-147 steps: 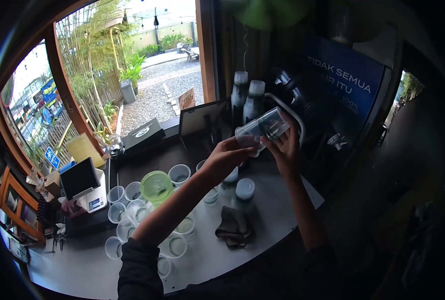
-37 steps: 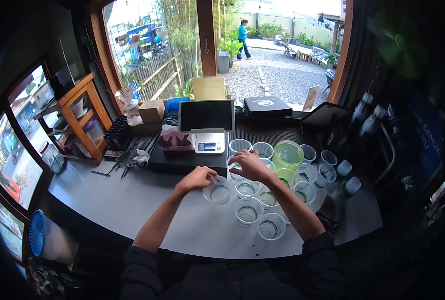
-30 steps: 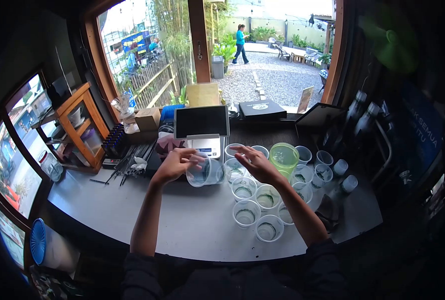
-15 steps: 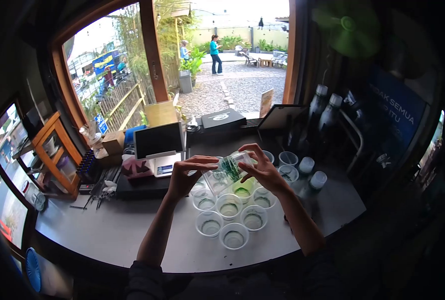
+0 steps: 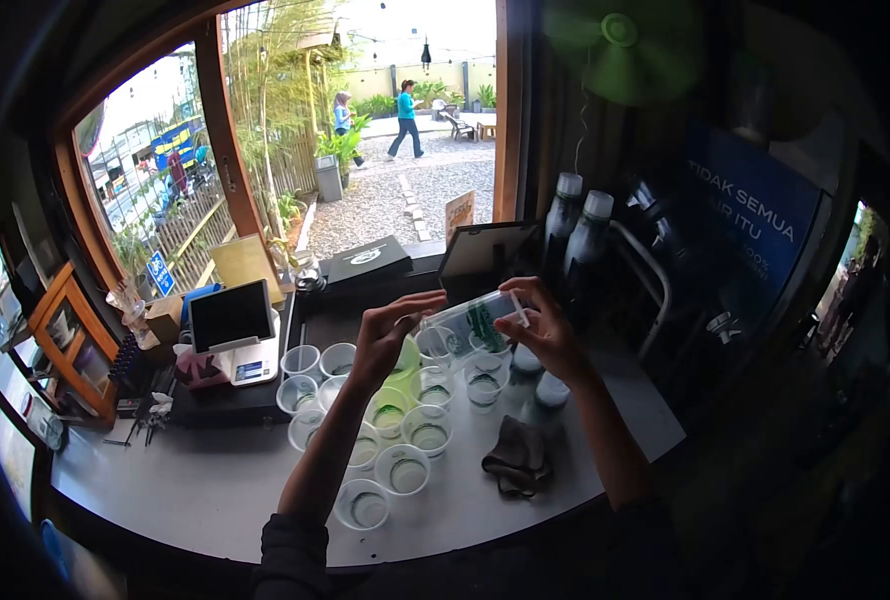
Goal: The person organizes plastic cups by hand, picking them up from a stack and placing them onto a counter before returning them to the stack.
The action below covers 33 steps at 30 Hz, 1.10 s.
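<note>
Both my hands hold one clear plastic cup (image 5: 468,323) with a green print, tipped on its side above the counter. My left hand (image 5: 390,335) grips its open end and my right hand (image 5: 540,330) grips its base. Below them stand several clear plastic cups (image 5: 405,468) upright on the grey counter (image 5: 205,495), and a translucent green cup (image 5: 395,395) sits among them, partly hidden by my left arm.
A dark cloth (image 5: 518,457) lies on the counter at the right. Two dark bottles with white caps (image 5: 575,235) stand behind. A tablet on a small scale (image 5: 233,335) sits at the left, a black box (image 5: 367,265) by the window. Two people walk outside.
My left hand lifted a cup from the counter, my right hand joined it, and both carried it up and to the right. My view turned right.
</note>
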Each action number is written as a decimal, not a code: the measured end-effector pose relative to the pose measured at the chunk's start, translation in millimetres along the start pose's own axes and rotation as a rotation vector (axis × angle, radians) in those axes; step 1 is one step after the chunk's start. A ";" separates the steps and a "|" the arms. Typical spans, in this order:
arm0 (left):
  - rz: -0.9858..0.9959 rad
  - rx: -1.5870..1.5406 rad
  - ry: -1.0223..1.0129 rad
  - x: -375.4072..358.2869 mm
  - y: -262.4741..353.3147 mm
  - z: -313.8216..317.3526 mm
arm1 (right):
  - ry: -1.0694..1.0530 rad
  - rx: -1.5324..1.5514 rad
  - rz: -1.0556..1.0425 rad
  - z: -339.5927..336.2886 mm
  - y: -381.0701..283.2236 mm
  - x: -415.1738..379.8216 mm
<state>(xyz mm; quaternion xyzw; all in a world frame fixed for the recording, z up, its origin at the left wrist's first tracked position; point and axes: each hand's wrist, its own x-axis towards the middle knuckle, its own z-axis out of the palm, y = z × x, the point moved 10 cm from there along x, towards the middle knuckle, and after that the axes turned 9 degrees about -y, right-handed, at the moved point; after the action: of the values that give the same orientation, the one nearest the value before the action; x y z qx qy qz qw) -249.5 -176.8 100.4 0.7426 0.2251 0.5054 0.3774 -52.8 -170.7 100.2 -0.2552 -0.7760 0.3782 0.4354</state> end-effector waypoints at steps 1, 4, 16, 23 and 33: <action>-0.035 -0.055 -0.017 11.9 -5.9 14.4 | 0.026 -0.044 -0.027 -13.8 -3.6 -3.8; -0.128 -0.069 -0.154 45.4 -28.8 57.0 | 0.089 -0.100 -0.035 -56.1 -8.7 -16.8; 0.016 0.122 -0.245 156.7 -60.5 183.3 | 0.268 -0.180 -0.056 -183.6 12.4 -47.5; -0.011 0.147 -0.218 207.5 -98.0 187.4 | 0.381 -0.247 -0.061 -241.5 24.6 -29.5; -0.192 0.326 -0.138 268.8 -179.8 169.9 | 0.634 -0.669 -0.314 -311.7 12.4 53.8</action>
<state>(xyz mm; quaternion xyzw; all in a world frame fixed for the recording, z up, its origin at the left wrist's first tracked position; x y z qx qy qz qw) 19.6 69.3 80.1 0.8020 0.3473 0.3720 0.3128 192.5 -10.8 220.4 -0.3637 -0.7133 -0.0588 0.5962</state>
